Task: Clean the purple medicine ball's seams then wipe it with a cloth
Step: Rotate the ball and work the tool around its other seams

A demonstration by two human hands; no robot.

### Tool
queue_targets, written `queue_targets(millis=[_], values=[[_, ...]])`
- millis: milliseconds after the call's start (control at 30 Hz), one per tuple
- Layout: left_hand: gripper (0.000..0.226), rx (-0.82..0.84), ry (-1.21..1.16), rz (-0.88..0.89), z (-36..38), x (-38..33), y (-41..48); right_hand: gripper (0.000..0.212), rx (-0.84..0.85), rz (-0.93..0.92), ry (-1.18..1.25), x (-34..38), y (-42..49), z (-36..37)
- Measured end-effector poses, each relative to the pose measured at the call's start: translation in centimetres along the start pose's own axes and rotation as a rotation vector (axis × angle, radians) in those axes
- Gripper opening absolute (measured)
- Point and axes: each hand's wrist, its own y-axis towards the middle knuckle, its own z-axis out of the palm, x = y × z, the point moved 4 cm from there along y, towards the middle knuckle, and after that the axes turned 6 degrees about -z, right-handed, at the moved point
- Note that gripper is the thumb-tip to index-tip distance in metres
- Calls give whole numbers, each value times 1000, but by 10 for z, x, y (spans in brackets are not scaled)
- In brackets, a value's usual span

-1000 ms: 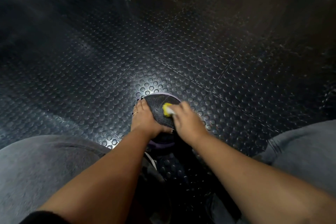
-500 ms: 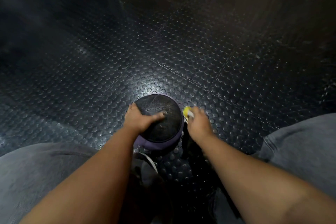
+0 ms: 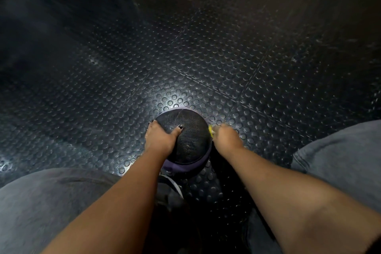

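Knees (image 3: 41, 202) in grey trousers: near left and near right, forearms reaching out between them.
Ball (image 3: 191, 136): centre, on the floor, black top, purple band below.
Left hand (image 3: 159, 137): grips the ball's left side, thumb laid across the top, fingers curled round the far-left edge.
Right hand (image 3: 225, 137): just right of the ball, blurred, fingers curled on a yellow tool (image 3: 210, 130) touching the ball's right edge.
Floor (image 3: 185, 57): black studded rubber, seamed tiles, far part dark.
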Motion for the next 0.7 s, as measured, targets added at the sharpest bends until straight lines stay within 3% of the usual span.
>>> queue_targets(millis=[67, 133, 200, 467, 533, 667, 700], values=[[85, 1, -8, -7, -1, 3, 1, 29, 50, 61, -9, -16, -6, 7], [84, -4, -18, -9, -1, 4, 4, 30, -71, 53, 114, -1, -6, 2], [87, -5, -5, -7, -1, 3, 5, 31, -178, -33, 170, 29, 2, -9], [96, 5, 65, 38, 2, 1, -4, 29, -195, -354, 154, 66, -3, -15], [97, 17, 64, 48, 1, 1, -6, 30, -176, -292, 149, 46, -5, -12], [101, 51, 130, 139, 2, -10, -21, 24, 60, 20, -8, -18, -16, 4], [103, 53, 166, 164, 3, -12, -23, 24, 55, 93, -3, -26, -19, 5]])
